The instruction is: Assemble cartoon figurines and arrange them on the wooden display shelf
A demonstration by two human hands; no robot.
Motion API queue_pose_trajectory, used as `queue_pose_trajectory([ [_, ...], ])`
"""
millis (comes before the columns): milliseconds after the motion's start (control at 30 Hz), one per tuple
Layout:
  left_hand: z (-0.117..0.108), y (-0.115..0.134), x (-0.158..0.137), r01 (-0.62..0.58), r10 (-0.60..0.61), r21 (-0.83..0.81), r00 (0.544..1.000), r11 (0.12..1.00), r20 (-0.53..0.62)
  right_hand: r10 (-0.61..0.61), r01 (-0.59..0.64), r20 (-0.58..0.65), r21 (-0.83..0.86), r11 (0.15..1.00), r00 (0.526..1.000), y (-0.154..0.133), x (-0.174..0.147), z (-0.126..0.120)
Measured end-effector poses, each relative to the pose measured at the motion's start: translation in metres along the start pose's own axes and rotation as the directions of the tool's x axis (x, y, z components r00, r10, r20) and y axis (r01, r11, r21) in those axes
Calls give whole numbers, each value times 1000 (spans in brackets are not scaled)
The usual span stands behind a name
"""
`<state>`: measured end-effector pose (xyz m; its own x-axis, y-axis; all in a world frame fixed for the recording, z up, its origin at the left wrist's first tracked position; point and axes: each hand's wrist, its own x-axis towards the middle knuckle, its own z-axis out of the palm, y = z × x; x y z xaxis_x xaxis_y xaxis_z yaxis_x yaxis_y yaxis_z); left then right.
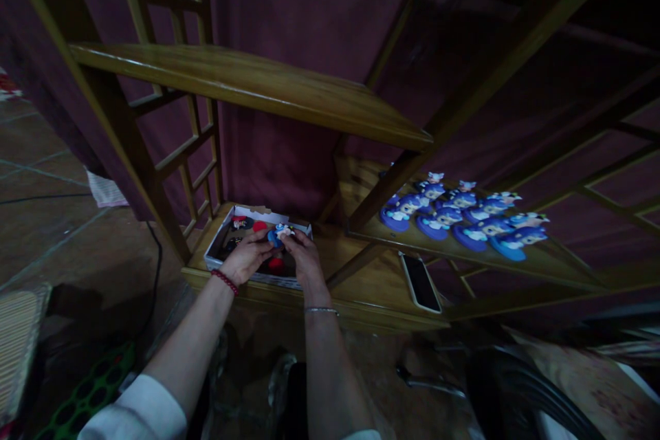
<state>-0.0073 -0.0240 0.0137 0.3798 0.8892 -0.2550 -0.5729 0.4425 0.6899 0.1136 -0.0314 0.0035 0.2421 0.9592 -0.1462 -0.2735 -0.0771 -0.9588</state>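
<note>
Both my hands hold one small blue-and-white figurine (281, 232) above an open white box (215, 251). My left hand (249, 258) grips its left side, with a red bead bracelet at the wrist. My right hand (304, 254) has its fingers closed on the right side, with a thin bracelet below it. Inside the box lie several dark and red figures, such as a red piece (276, 265) between my hands. Part of the box's contents is hidden under my fingers.
Several blue-haired figurines on round bases (438, 220) stand in rows on the raised shelf to the right. A phone (420, 282) lies on the lower wooden shelf. A thick wooden board (247, 86) spans above my hands. A black chair (520, 392) is at lower right.
</note>
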Motion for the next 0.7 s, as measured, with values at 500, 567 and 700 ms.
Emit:
queue_pose_trajectory([
  [500, 0, 1, -1, -7, 7, -8, 1000, 1000, 3, 23, -23, -8, 31, 999, 1000, -5, -3, 2],
  [567, 2, 2, -2, -5, 5, -2, 1000, 1000, -12, 21, -20, -8, 44, 999, 1000, -4, -3, 2],
  [700, 5, 4, -4, -1, 1, 5, 1000, 1000, -20, 34, -34, -7, 56, 998, 999, -5, -4, 3],
])
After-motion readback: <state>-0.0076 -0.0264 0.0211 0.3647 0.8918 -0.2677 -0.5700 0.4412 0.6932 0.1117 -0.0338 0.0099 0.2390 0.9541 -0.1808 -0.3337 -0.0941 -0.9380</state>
